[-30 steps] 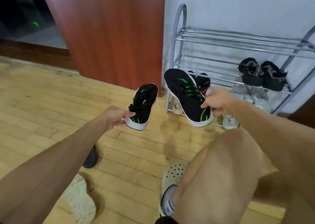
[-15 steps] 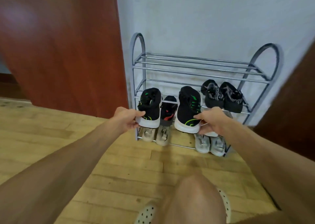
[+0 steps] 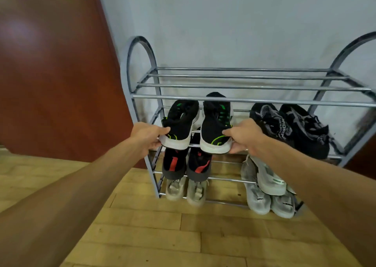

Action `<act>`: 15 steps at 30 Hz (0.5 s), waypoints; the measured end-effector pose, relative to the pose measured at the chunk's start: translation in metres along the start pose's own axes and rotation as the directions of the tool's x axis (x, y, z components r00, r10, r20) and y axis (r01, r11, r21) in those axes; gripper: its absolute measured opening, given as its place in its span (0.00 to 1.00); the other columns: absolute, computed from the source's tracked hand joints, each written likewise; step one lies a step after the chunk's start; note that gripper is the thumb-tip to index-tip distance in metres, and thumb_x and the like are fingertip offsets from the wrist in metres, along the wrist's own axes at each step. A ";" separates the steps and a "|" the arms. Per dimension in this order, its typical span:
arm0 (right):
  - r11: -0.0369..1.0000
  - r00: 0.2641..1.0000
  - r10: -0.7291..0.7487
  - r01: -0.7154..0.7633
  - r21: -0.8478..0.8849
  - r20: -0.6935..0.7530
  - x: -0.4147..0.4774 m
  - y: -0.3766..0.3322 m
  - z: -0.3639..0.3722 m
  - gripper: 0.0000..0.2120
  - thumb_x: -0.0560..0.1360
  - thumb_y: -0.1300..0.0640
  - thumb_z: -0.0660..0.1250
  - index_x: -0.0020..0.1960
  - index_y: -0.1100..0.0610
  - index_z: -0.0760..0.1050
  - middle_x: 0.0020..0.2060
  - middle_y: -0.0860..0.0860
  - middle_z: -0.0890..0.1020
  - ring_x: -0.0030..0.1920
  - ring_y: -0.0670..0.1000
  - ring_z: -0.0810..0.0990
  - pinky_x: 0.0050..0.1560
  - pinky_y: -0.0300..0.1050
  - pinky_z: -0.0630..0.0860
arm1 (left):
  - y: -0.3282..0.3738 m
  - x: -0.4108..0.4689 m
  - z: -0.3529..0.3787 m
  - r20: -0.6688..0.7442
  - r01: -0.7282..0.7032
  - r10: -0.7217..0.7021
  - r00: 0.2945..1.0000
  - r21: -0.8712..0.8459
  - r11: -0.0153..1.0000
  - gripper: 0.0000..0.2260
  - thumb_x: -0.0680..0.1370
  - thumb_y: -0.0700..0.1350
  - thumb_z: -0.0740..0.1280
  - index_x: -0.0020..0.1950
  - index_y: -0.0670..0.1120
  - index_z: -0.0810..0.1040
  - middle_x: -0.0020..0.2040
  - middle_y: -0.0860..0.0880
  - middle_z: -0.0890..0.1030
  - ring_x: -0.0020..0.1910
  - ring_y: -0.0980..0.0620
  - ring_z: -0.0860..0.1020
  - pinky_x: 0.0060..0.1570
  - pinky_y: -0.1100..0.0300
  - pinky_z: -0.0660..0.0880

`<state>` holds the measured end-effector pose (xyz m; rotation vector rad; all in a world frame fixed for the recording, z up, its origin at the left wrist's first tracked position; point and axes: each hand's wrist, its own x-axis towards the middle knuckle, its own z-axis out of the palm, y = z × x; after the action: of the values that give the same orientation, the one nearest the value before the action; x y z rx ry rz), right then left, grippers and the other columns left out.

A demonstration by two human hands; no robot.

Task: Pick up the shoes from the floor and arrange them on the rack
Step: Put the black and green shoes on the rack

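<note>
A grey metal shoe rack (image 3: pixel 244 101) stands against the white wall. My left hand (image 3: pixel 147 137) grips the heel of one black shoe with green marks and a white sole (image 3: pixel 180 124). My right hand (image 3: pixel 243 136) grips the heel of its twin (image 3: pixel 216 122). Both shoes point toes-in at the left end of the second shelf, side by side, with their heels at the shelf's front bar.
A black and grey pair (image 3: pixel 289 128) sits on the same shelf to the right. Below are a black and red pair (image 3: pixel 186 166), pale grey shoes (image 3: pixel 266 182) and a beige pair (image 3: pixel 186 189). The top shelf is bare. A brown door (image 3: pixel 53 73) stands left.
I have moved closer to the rack. Both hands have carried the black and green shoes from in front of the rack in onto the second shelf, side by side.
</note>
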<state>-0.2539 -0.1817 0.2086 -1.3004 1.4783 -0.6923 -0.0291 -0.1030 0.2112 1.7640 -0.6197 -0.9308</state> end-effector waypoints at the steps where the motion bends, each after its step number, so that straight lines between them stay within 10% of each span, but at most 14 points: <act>1: 1.000 1.000 -0.003 0.003 -0.006 0.011 0.006 0.000 0.005 0.09 0.71 0.64 0.73 0.45 0.68 0.77 0.42 0.64 0.84 0.39 0.64 0.85 0.41 0.62 0.82 | 0.000 0.006 0.004 0.004 -0.001 0.001 1.000 -0.006 1.000 0.13 0.70 0.38 0.75 0.50 0.34 0.79 0.42 0.41 0.81 0.37 0.47 0.80 0.31 0.60 0.77; 15: 0.962 0.987 0.002 0.042 -0.271 0.159 -0.003 -0.004 0.027 0.18 0.79 0.53 0.63 0.62 0.64 0.72 0.54 0.60 0.80 0.47 0.60 0.83 0.45 0.55 0.82 | -0.008 -0.004 -0.002 0.115 -0.084 0.052 0.992 0.304 0.949 0.03 0.81 0.44 0.59 0.51 0.47 0.72 0.48 0.42 0.79 0.44 0.43 0.79 0.49 0.52 0.78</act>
<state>-0.2275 -0.1743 0.2044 -1.5449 1.4679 -0.3953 -0.0298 -0.0955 0.2055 1.9631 -0.9310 -0.9212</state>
